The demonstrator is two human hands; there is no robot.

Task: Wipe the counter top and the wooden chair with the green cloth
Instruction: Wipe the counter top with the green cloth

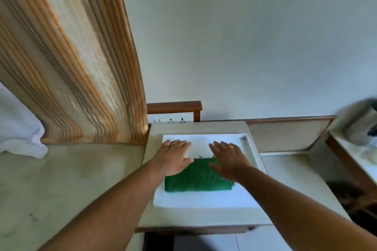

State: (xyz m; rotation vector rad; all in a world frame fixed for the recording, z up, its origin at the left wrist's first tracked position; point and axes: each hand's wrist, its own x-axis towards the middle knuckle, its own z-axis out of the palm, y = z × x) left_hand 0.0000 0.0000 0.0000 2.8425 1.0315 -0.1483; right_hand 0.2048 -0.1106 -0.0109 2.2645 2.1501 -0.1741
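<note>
A: What's the big picture?
B: A striped curtain [77, 57] hangs left; a beige table [204, 215] carries a white tray [204, 199].
A: And the green cloth [199, 179]?
B: Folded flat on the tray, under both palms.
A: Gripped?
B: No. The left hand [173, 158] and right hand [229, 159] lie spread, fingers [219, 145] splayed flat, closed around nothing.
A: Risks?
B: I'd guess pushing down while sliding could drag the light tray along with the cloth, or the fold could come undone when it is lifted.
</note>
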